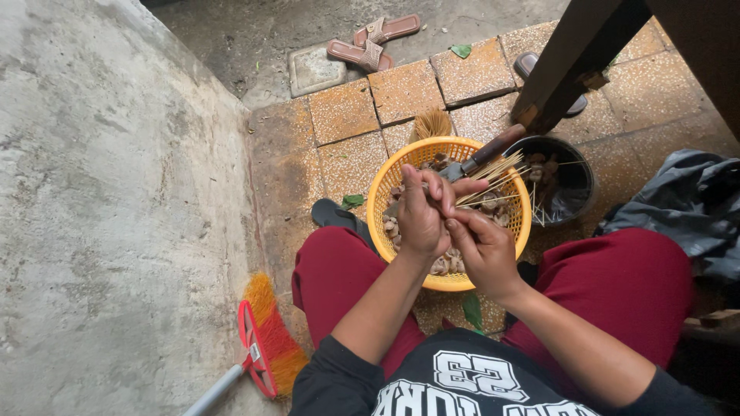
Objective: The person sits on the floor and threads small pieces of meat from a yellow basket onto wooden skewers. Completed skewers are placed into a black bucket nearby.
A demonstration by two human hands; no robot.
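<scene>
The person sits low with a yellow basket (401, 166) between the knees, holding small brown pieces. Above it, the left hand (422, 216) is closed around a bundle of thin wooden sticks (493, 176), which fan out to the right. The right hand (482, 250) touches it, fingers pinched near the sticks; perhaps it holds one piece, I cannot tell. A black bucket (574, 181) stands to the right, a red broom (262, 347) near left, sandals (370, 42) far away.

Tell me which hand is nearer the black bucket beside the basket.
Right. The right hand sits over the yellow basket's near-right side, closer to the black bucket. The left hand is over the basket's middle, holding thin skewers.
</scene>
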